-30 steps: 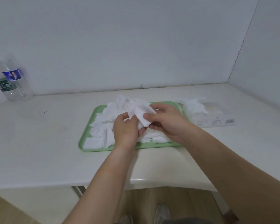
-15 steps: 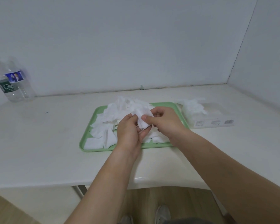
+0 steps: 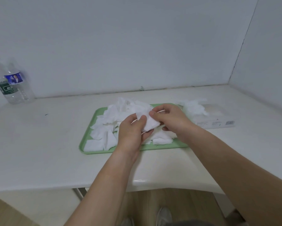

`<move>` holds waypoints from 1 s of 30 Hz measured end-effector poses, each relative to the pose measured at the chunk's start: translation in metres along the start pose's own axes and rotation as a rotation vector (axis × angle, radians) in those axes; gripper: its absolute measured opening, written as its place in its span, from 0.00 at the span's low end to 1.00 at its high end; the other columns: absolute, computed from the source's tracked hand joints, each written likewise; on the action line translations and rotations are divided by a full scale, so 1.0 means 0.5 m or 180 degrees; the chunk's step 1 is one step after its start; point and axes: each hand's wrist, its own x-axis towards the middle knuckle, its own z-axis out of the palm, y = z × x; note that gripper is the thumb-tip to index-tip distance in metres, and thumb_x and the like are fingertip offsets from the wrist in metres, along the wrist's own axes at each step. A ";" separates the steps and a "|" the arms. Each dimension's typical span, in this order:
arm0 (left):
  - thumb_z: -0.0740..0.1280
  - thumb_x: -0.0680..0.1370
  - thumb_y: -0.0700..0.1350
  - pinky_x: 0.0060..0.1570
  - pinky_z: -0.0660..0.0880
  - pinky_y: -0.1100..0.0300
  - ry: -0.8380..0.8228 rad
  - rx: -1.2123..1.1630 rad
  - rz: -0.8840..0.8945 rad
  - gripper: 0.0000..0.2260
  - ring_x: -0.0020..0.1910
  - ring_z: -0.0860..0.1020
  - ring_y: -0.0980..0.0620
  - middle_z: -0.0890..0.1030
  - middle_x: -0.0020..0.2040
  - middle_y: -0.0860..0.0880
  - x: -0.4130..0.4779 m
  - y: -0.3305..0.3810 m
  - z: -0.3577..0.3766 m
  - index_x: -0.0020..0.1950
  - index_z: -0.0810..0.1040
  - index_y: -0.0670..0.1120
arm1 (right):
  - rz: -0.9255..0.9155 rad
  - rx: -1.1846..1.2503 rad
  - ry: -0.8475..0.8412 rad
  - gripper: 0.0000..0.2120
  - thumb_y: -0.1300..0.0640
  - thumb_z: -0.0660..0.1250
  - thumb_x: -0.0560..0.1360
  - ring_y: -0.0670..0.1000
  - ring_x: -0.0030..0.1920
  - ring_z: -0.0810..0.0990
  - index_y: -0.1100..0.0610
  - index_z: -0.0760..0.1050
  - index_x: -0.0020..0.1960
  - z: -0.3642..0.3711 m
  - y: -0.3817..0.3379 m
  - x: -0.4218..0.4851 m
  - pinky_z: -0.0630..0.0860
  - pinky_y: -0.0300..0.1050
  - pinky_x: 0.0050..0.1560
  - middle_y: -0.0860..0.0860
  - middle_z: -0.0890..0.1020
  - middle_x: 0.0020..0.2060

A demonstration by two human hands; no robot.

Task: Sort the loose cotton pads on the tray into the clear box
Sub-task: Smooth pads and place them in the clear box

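A green tray (image 3: pixel 86 141) lies on the white table, covered with a heap of loose white cotton pads (image 3: pixel 107 128). Over its middle, my left hand (image 3: pixel 130 132) and my right hand (image 3: pixel 169 119) both pinch a small stack of cotton pads (image 3: pixel 150 122) between thumbs and fingers. To the right of the tray stands the clear box (image 3: pixel 218 118), with white cotton pads (image 3: pixel 194 106) sticking out of its left end. The pads under my hands are hidden.
Two clear plastic water bottles (image 3: pixel 11 85) stand at the far left by the wall. Walls close the table at the back and right. The table's front edge (image 3: pixel 145 181) curves in toward me, with floor and shoes below.
The stack of pads between my hands has been gathered and squared, and both hands have shifted slightly. The view has tilted a little.
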 end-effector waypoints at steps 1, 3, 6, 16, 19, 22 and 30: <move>0.66 0.83 0.39 0.46 0.83 0.60 -0.0002 0.0098 0.0053 0.09 0.49 0.86 0.50 0.86 0.52 0.44 0.000 -0.003 0.002 0.60 0.81 0.39 | -0.0041 -0.0007 -0.0055 0.05 0.51 0.72 0.77 0.46 0.40 0.79 0.51 0.79 0.52 -0.005 -0.001 -0.001 0.75 0.40 0.40 0.47 0.81 0.41; 0.68 0.82 0.41 0.48 0.83 0.57 0.0019 0.0410 0.0216 0.07 0.49 0.86 0.49 0.86 0.49 0.44 0.001 -0.010 0.007 0.58 0.82 0.40 | -0.0189 0.0051 -0.0302 0.09 0.51 0.71 0.77 0.44 0.42 0.81 0.49 0.80 0.57 -0.017 -0.004 -0.003 0.78 0.38 0.40 0.50 0.82 0.48; 0.71 0.80 0.42 0.45 0.83 0.56 0.0006 0.0828 0.0422 0.05 0.43 0.85 0.51 0.83 0.38 0.52 0.003 -0.014 0.020 0.54 0.82 0.42 | -0.0470 -0.0369 -0.0506 0.15 0.52 0.77 0.73 0.43 0.49 0.83 0.47 0.81 0.59 -0.040 -0.006 -0.003 0.83 0.42 0.50 0.51 0.82 0.55; 0.73 0.77 0.35 0.41 0.82 0.59 -0.0341 0.1098 0.0610 0.11 0.39 0.86 0.50 0.83 0.48 0.41 0.017 -0.019 0.106 0.55 0.77 0.46 | -0.0379 -0.0577 -0.0556 0.04 0.61 0.72 0.76 0.45 0.42 0.83 0.55 0.82 0.50 -0.197 -0.032 0.015 0.79 0.40 0.42 0.50 0.84 0.42; 0.66 0.79 0.32 0.39 0.81 0.58 -0.0302 0.1203 0.0590 0.09 0.38 0.86 0.48 0.85 0.46 0.42 0.036 -0.021 0.146 0.55 0.77 0.43 | -0.0371 -0.0465 0.0024 0.04 0.58 0.71 0.78 0.48 0.45 0.82 0.54 0.80 0.52 -0.263 -0.036 0.037 0.80 0.45 0.47 0.51 0.84 0.46; 0.63 0.79 0.35 0.38 0.77 0.61 -0.0427 0.2024 0.0782 0.10 0.43 0.84 0.50 0.86 0.47 0.49 0.070 -0.024 0.187 0.50 0.80 0.47 | -0.0301 -0.0300 0.0540 0.08 0.56 0.68 0.80 0.50 0.43 0.81 0.57 0.77 0.58 -0.324 -0.038 0.057 0.80 0.47 0.47 0.52 0.82 0.47; 0.62 0.77 0.42 0.68 0.54 0.60 -0.1462 0.3578 0.0775 0.16 0.77 0.55 0.50 0.66 0.77 0.50 0.147 -0.027 0.283 0.38 0.85 0.57 | 0.0101 -0.0040 0.0606 0.06 0.55 0.65 0.81 0.48 0.37 0.81 0.54 0.77 0.57 -0.400 -0.017 0.076 0.72 0.43 0.38 0.51 0.83 0.45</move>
